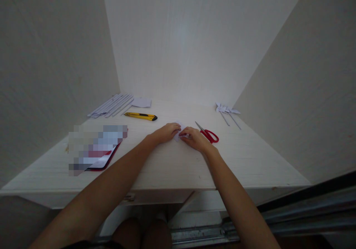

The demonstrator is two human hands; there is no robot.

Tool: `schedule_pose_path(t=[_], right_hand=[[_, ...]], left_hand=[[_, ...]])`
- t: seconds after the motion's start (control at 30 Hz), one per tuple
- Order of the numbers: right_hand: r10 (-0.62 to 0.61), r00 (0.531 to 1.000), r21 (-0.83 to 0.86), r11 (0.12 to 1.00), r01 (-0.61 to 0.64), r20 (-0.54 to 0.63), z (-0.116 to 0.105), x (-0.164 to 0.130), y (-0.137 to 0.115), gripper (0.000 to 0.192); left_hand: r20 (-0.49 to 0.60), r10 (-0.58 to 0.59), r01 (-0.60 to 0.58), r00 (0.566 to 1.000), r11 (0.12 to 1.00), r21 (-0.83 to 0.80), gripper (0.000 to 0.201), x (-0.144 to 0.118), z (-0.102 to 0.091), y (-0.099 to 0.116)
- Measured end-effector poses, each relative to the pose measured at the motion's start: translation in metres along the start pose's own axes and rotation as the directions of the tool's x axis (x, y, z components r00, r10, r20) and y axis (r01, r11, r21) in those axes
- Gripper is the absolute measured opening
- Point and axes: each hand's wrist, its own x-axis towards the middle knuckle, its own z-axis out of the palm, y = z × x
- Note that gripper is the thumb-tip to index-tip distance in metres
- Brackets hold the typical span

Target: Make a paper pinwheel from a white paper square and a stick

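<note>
My left hand: flat on the table, fingers bent down onto the left part of a small white paper, pressing it rather than gripping it.
My right hand: fingertips curled onto the right part of the same paper; I cannot tell whether they pinch an edge or only press.
Paper: mid-table, between my hands, mostly hidden under them.
Scissors: red handles, just beside my right hand, blades pointing to the far edge.
Knife: yellow cutter, beyond my left hand.
Rolled paper sticks: far left corner, with a white sheet beside them.
Paper pinwheels: far right corner.
Near left edge: a red-rimmed flat thing, blurred.
</note>
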Motion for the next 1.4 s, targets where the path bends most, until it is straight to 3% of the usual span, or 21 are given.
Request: schedule_pose_path(t=[0.67, 0.97, 1.4], right_hand=[[0.014, 1.000, -0.023, 1.000, -0.014, 0.007, -0.0014, 0.0014, -0.0040, 0.011], [0.031, 0.999, -0.035, 0.999, -0.032, -0.029, 0.0012, 0.0022, -0.0027, 0.012], [0.078, 0.992, 0.053, 0.996, -0.073, -0.103, 0.0056, 0.0038, 0.0022, 0.011]], left_hand=[[-0.023, 0.006, -0.006, 1.000, 1.000, 0.018, 0.028, -0.0021, 0.0001, 0.0013], [-0.090, 0.111, -0.107, 0.990, 0.993, 0.055, 0.026, -0.0032, -0.0025, 0.0041], [-0.060, 0.125, -0.129, 0.990, 0.989, -0.071, 0.024, -0.0043, -0.0040, 0.0042]])
